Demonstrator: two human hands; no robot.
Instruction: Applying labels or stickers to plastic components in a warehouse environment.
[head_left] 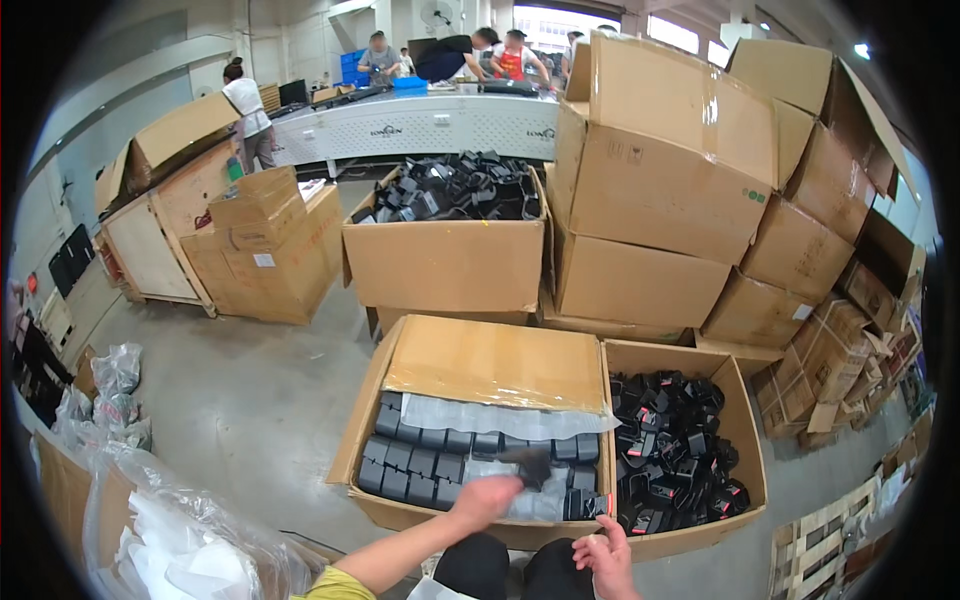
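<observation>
My left hand [488, 502] reaches over an open carton [345, 462] and is closed on a black plastic part [533, 467], smeared by motion. Under it, rows of black plastic parts [408, 458] lie packed in the carton, beside a whitish translucent sheet [530, 505]. Another strip of white foam sheet [490, 415] lies along the far row, below the folded-in flap [500, 355]. Close to the carton's near right corner, my right hand [606, 560] holds nothing, its fingers loosely bent and apart.
Against the carton's right side stands a second carton [745, 450], heaped with loose black parts, some with red labels. A fuller carton [445, 265] stands beyond. Stacked cartons [670, 180] rise at the right. Plastic bags [170, 500] lie at the left. People work at a far conveyor [400, 125].
</observation>
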